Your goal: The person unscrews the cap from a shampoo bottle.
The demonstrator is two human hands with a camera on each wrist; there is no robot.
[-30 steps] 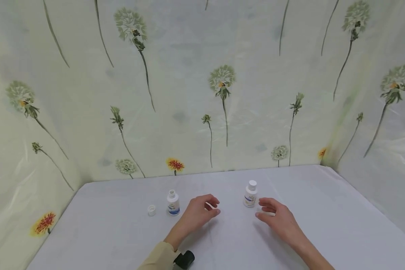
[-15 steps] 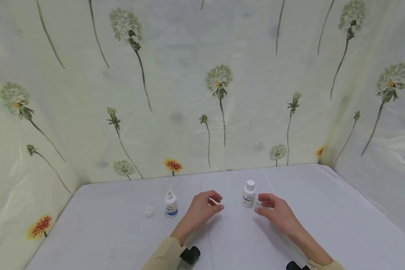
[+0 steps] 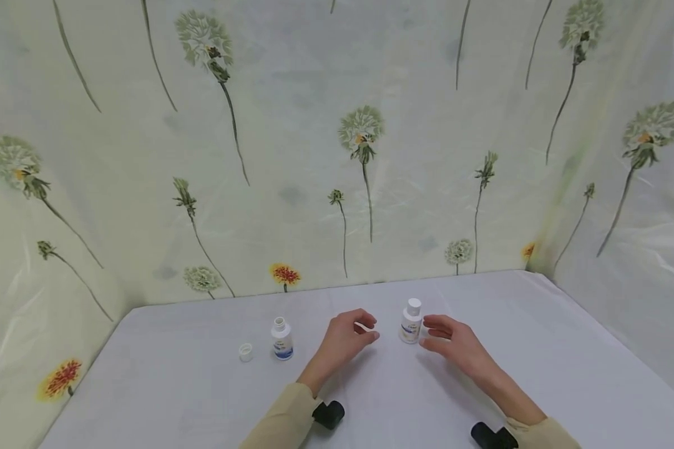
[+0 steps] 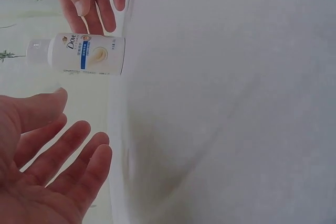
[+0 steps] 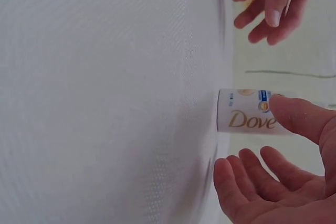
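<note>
On the worktop [image 3: 202,405], between the left hand [image 3: 344,340] and right hand [image 3: 457,346], both loosely spread and holding nothing, a capped bottle [image 3: 410,324] stands upright, nearer the right. Wrist views reveal its Dove lettering [image 5: 253,120]; in the right one, the thumb [image 5: 299,116] hides its upper end. Only the head view shows an uncapped bottle [image 3: 282,342] and loose cap [image 3: 246,353], farther left.

2 bottles are standing: uncapped bottle [image 3: 282,341] left of capped bottle [image 3: 410,324]. 1 loose cap [image 3: 246,353] is lying further left. 2 hands [image 3: 344,335] [image 3: 459,346] are flanking capped bottle.
</note>
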